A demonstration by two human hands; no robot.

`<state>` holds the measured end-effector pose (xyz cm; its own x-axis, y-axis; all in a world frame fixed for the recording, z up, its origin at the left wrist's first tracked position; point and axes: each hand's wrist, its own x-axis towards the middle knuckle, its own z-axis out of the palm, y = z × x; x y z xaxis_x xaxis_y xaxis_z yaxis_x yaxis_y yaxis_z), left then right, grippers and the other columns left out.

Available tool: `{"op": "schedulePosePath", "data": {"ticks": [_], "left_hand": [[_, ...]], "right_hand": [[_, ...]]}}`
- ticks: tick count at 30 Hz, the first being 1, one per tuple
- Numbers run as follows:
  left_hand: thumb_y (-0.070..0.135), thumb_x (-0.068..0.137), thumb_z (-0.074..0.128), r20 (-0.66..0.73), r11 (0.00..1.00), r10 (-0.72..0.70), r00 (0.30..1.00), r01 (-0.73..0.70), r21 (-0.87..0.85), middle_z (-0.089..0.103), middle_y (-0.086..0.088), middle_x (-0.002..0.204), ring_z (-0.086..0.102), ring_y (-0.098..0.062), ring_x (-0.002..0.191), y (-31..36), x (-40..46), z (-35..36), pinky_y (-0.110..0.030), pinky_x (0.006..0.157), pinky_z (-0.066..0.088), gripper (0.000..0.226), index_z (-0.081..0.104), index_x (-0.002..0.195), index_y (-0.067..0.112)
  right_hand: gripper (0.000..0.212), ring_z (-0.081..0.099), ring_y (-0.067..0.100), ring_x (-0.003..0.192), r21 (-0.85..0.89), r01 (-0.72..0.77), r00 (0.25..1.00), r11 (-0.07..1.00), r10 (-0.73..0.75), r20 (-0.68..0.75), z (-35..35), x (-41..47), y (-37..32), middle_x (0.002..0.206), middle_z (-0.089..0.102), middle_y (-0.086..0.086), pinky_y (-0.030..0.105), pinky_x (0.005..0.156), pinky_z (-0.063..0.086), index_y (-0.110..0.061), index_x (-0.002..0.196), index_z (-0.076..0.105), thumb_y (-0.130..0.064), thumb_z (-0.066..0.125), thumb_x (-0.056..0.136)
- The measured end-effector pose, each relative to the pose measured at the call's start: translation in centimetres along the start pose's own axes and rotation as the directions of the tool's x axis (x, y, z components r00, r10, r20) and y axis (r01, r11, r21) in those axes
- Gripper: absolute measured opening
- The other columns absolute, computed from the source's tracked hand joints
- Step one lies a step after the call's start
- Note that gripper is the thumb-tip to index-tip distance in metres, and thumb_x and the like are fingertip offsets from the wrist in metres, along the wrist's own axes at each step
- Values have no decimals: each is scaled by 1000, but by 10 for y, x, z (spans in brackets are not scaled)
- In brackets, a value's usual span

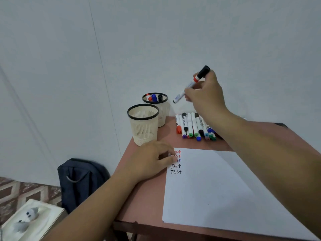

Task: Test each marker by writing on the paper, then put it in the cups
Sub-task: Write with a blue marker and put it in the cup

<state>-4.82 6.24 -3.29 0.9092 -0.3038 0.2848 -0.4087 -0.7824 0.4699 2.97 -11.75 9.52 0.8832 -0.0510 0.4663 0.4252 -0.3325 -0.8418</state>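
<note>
Resting on the reddish-brown table (147, 197), the white sheet of paper (208, 188) reads "Test" five times. Beyond it, the right hand (205, 94) clamps a capped white marker with a black cap (191, 84); missing the farther cream mesh cup (160, 108) could topple it. Barrel print seems illegible. The left hand (152, 159), fingers loosely bent, presses the paper's corner.

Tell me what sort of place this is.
Probably a room at home, set up as a small writing spot: a little table against a bare wall, a backpack on the patterned floor.
</note>
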Motion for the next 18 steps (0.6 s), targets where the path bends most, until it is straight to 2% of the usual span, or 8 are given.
{"op": "schedulePosePath", "data": {"ticks": [3,6,8,10,12,15,18], "left_hand": [[52,91,67,10,1000,-14,1000,14,8,53,27,130,42,7,119,-3,0,2,-2,92,31,33,70,119,36],[54,90,67,2,1000,-13,1000,13,19,50,28,135,38,8,124,-6,1,3,2,91,24,39,67,124,36],[54,91,65,4,999,-12,1000,12,31,51,28,132,39,6,123,-6,1,2,-3,94,28,40,66,126,35],[54,91,65,2,999,-21,1000,21,29,54,26,127,43,2,120,-7,2,1,-16,99,37,38,66,124,35],[52,90,67,-7,1000,-27,1000,27,13,56,27,120,46,0,116,-8,3,2,-21,99,39,36,68,121,34],[50,89,70,-11,1000,-29,1000,29,-4,56,27,116,47,-1,115,-9,5,3,-20,98,39,34,70,118,33],[50,89,70,-13,1000,-21,1000,21,-1,57,25,120,46,-2,116,-10,5,4,-21,99,39,34,70,119,33]], "right_hand": [[15,76,28,88,64,-29,1000,998,29,6,18,34,-3,94,70,3,43,81,62,-20,109,52,-12,54,96],[11,76,25,86,66,-39,997,997,35,74,38,58,2,99,69,5,49,87,61,-17,109,54,-17,53,98],[14,75,23,87,-53,-16,984,998,25,178,51,69,13,104,70,6,49,88,61,-18,111,57,-23,58,98],[20,71,23,95,-208,29,956,978,33,291,63,75,24,108,70,5,48,90,59,-20,115,61,-30,60,98],[26,67,25,104,-314,84,932,946,36,359,69,76,32,113,68,4,44,89,57,-19,121,64,-33,60,99],[42,61,18,112,-366,139,914,920,23,404,69,76,41,126,67,0,28,79,46,-19,141,58,-34,61,101],[62,54,11,113,-317,114,920,942,19,390,62,67,54,140,59,-3,21,82,42,-23,154,44,-36,68,98]]}}
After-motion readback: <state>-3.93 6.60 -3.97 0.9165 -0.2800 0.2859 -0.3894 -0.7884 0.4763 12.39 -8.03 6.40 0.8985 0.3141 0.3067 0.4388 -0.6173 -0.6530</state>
